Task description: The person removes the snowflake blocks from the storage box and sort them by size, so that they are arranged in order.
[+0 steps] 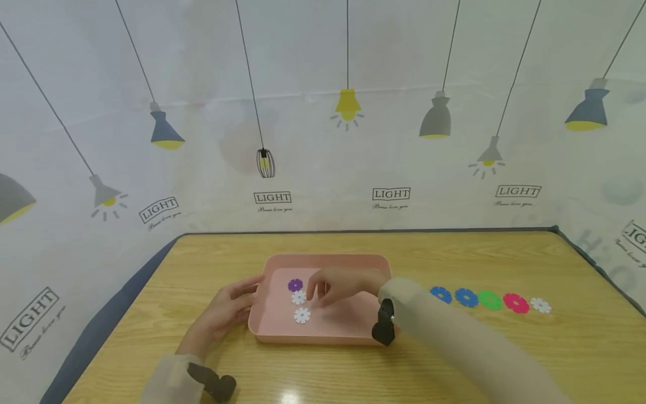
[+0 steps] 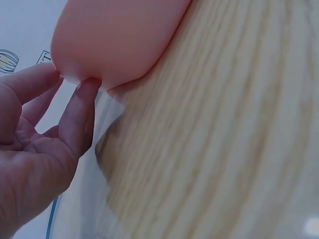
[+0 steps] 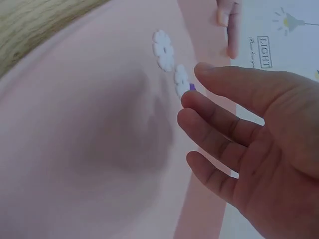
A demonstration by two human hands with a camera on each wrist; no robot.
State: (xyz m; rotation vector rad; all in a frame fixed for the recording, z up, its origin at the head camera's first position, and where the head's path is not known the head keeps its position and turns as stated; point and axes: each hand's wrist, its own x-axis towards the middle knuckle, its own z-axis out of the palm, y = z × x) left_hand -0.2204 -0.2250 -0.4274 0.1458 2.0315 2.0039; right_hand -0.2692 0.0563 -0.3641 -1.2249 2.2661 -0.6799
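A pink tray (image 1: 328,340) sits on the wooden table. Inside it, toward the left, lie one purple snowflake disc (image 1: 295,285) and two white snowflake discs, one white disc (image 1: 299,297) close to the purple one and another white disc (image 1: 302,315) nearer the front. My left hand (image 1: 224,314) touches the tray's left side, fingertips and thumb against the outer wall (image 2: 114,40). Over the tray hovers my right hand (image 1: 343,285), just right of the discs. Its fingers (image 3: 209,119) are loosely bent, thumb apart, and nothing shows between them.
Right of the tray a row of discs lies on the table: two blue, among them a blue disc (image 1: 466,298), then a green disc (image 1: 489,300), a pink disc (image 1: 516,303) and a white disc (image 1: 540,305). A lamp-printed sheet (image 1: 323,207) stands behind the table (image 1: 227,247).
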